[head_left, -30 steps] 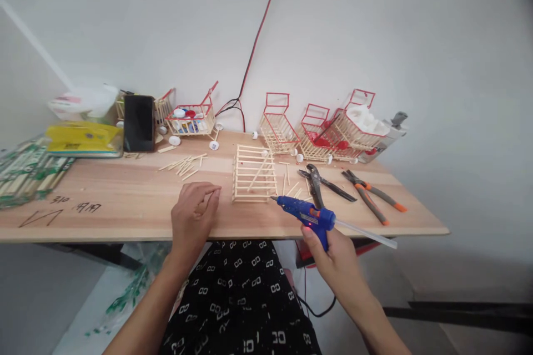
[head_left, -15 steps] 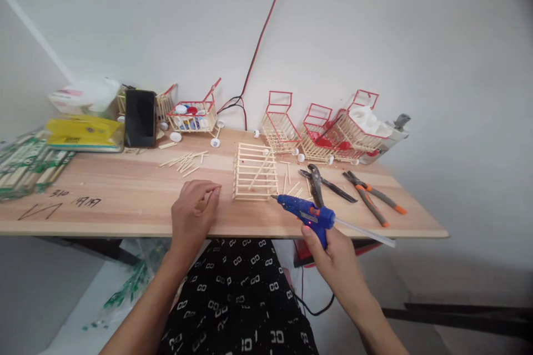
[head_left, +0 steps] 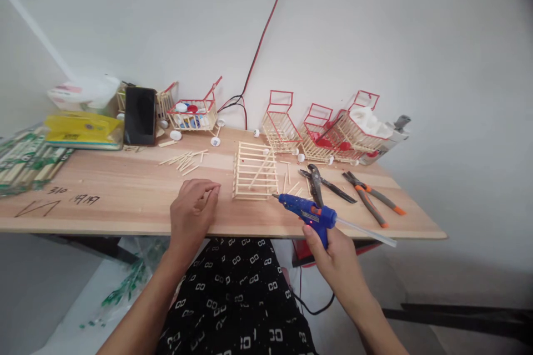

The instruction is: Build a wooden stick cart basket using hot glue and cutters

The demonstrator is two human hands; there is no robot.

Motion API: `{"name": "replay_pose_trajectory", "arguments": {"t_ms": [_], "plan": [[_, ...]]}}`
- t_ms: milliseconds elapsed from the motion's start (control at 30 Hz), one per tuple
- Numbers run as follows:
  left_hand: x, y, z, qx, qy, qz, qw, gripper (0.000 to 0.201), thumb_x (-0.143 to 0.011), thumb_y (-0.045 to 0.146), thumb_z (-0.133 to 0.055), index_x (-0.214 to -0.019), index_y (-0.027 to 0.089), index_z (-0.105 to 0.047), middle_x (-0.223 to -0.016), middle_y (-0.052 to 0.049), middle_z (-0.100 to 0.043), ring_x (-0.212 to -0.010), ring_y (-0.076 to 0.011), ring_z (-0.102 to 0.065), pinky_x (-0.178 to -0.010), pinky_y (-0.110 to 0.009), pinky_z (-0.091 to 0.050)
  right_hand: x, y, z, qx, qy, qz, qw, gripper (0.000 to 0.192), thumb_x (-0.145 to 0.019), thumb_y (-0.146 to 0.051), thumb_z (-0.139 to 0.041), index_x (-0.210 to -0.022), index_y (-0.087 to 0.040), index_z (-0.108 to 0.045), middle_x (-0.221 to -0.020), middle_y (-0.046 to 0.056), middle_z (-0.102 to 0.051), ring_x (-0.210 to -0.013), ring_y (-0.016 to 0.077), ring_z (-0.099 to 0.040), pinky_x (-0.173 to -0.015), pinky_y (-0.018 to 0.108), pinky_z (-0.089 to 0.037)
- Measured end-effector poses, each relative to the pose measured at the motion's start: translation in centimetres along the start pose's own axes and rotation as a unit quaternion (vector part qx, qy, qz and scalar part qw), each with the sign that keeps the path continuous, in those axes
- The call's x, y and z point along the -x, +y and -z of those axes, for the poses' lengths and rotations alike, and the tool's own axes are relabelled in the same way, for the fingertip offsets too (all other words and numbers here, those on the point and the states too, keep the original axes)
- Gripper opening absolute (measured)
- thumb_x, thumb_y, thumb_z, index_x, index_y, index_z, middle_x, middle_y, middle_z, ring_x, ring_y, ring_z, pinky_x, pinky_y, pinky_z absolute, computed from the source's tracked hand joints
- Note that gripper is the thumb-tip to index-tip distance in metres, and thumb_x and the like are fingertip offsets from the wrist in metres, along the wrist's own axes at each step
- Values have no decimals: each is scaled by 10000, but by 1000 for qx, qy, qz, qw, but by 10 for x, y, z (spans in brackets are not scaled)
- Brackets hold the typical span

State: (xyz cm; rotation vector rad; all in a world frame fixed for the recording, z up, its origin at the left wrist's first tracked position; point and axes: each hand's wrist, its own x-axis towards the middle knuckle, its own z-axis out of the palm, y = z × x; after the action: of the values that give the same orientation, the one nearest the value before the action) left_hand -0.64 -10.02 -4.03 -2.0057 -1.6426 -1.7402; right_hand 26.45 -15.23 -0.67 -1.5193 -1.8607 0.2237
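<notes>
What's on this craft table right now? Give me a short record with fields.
right hand: holds blue glue gun, nozzle pointing toward stick frame
left hand: curled on the table, fingertips pinched, contents unclear
stick frame: flat, between the hands
pliers: orange-handled, right of the gun
mini carts: red-trimmed, along the wall
phone: upright, back left

On the bench (head_left: pixel 104 199), a stick grid panel (head_left: pixel 255 171) lies near the middle, with the left hand (head_left: pixel 192 212) just to its left and the glue gun (head_left: pixel 307 214) to its right, held by the right hand (head_left: pixel 333 258). Pliers (head_left: pixel 372 197) lie further right. Behind, along the wall, stand stick carts (head_left: pixel 322 130) (several in a row). A phone (head_left: pixel 140 116) leans at back left, loose sticks (head_left: pixel 184 161) before it.
</notes>
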Motion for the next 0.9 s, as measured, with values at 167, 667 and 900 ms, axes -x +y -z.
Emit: {"name": "replay_pose_trajectory", "arguments": {"t_ms": [167, 667, 900], "plan": [[0, 1, 1, 4, -2, 7, 1000, 112, -926, 189, -588, -873, 171, -685, -850, -38, -704, -847, -170, -627, -795, -301, -497, 0, 1, 0, 4, 3, 2, 1000, 444, -960, -506, -476, -1075, -153, -718, -696, 72, -709, -686, 262, -698, -626, 329, -547], [0, 0, 1, 8, 5, 12, 1000, 102, -919, 177, -599, -856, 163, -678, -848, -39, -701, -848, -169, -621, -798, -296, -490, 0, 0, 1, 18, -1, 11, 1000, 440, -970, -494, -456, -1078, -159, -721, -652, 53, -691, -648, 245, -683, -655, 325, -553], [0, -1, 0, 5, 6, 9, 1000, 105, -918, 173, -600, -852, 160, -681, -842, -43, -703, -844, -168, -624, -794, -289, -489, 0, -5, 3, 19, 9, 11, 1000, 449, -966, -500, -461, -1089, -164, -731, -598, 34, -671, -623, 246, -676, -635, 317, -549]]}}
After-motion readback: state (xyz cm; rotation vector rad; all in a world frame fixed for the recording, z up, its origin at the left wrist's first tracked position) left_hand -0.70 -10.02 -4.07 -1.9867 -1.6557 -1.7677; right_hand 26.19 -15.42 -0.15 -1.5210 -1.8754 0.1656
